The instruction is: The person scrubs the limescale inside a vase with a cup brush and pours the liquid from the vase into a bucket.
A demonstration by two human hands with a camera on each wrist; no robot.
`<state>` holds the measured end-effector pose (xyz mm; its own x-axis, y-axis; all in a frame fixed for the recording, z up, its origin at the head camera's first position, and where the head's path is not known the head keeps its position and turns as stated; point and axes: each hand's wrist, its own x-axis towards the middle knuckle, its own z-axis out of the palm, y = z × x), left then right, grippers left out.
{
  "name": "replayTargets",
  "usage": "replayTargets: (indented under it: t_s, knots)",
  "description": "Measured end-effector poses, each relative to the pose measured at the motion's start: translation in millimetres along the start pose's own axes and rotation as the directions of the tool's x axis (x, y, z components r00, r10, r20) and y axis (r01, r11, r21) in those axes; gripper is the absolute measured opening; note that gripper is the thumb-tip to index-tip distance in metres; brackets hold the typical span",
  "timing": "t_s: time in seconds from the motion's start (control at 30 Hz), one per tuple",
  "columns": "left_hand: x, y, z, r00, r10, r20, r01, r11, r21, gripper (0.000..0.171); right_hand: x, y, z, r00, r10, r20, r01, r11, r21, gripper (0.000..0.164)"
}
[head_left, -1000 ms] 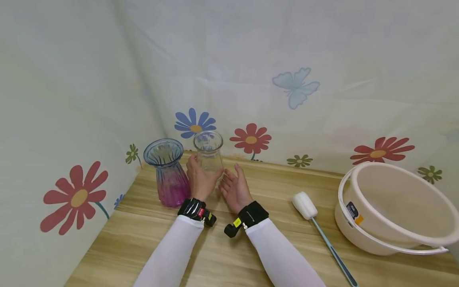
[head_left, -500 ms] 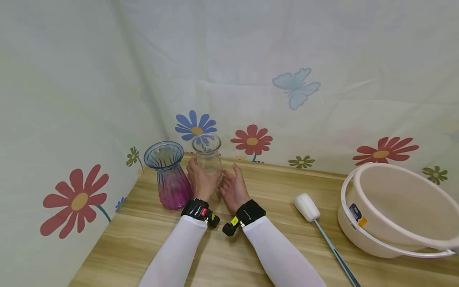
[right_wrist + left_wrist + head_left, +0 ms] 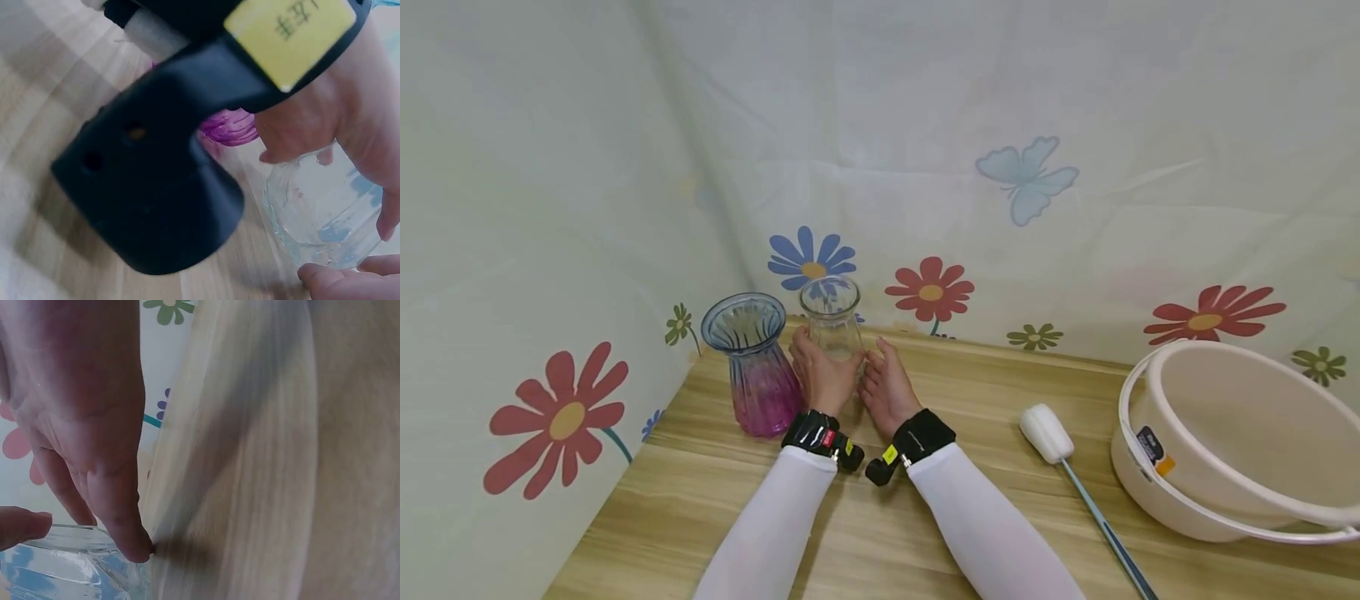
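A clear glass vase [image 3: 837,329] with a flared rim is between my two hands at the back left of the table. My left hand [image 3: 827,375] grips its lower body, thumb on the near side. My right hand [image 3: 889,392] is at its right side, palm turned inward, with relaxed fingers touching the glass low down. In the left wrist view, straight fingers of the right hand [image 3: 94,425] reach the glass edge [image 3: 75,534]. The right wrist view shows the vase [image 3: 325,200] below the left hand [image 3: 337,112]. Whether its base touches the table cannot be told.
A ribbed blue-to-pink glass vase [image 3: 756,375] stands just left of my left hand. To the right lie a white sponge brush [image 3: 1047,433] with a long blue handle and a beige bucket [image 3: 1180,492]. Flower-printed cloth [image 3: 887,125] walls the table at back and left.
The clear vase has shifted very slightly left within the hands. My right hand has turned a little and come slightly closer to the glass. The view has shifted a little.
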<state>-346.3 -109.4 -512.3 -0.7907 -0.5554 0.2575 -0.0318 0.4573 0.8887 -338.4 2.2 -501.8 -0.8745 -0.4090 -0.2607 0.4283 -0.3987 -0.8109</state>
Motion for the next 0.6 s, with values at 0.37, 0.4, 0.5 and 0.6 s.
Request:
replayTargets:
  t_s: [0.37, 0.4, 0.5, 0.6]
  knots:
    - [-12.7, 3.6, -9.2, 0.994, 0.005, 0.109, -0.005, 1.0, 0.0, 0.123, -22, -2, -3, 0.999, -0.043, -0.015, 0.041, 0.996, -0.083, 0.077]
    - [-15.4, 3.8, -11.5, 0.991, 0.01, 0.133, -0.01, 1.0, 0.0, 0.124, -26, -3, -2, 0.999, -0.052, -0.016, 0.05, 0.994, -0.094, 0.078]
    - [-26.1, 6.5, -20.6, 0.978, 0.01, 0.206, -0.011, 1.0, 0.004, 0.122, -39, -7, -2, 0.997, -0.08, -0.018, 0.077, 0.988, -0.131, 0.08]
    - [-38.5, 12.4, -30.4, 0.961, 0.014, 0.276, -0.018, 1.0, 0.011, 0.118, -52, -12, -3, 0.994, -0.11, -0.022, 0.105, 0.981, -0.161, 0.08]
